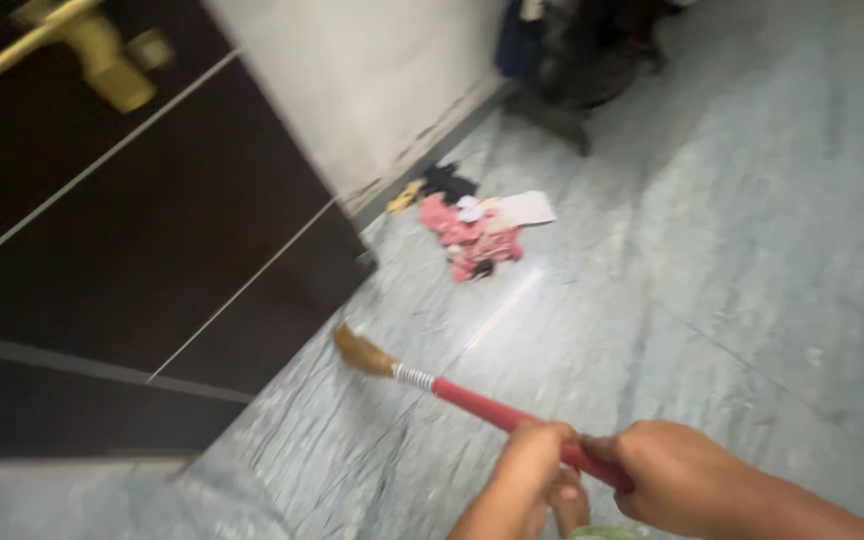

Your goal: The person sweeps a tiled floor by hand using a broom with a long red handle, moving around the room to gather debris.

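Observation:
Both my hands grip the red handle of a broom (472, 400) low in the view. My left hand (527, 475) holds it further down the handle, my right hand (677, 475) just behind. The handle runs up and left to a silver collar and a brownish bristle head (360, 352) that rests on the grey marble floor (752, 250), close to the bottom edge of a dark door (152, 270). A small heap of pink and white scraps with a sheet of paper (477, 225) lies on the floor beyond the broom head, near the wall.
The dark brown door with a brass handle (102, 55) fills the left side. A pale wall (372, 70) stands behind it. Dark furniture legs and hanging cloth (577, 60) are at the top centre.

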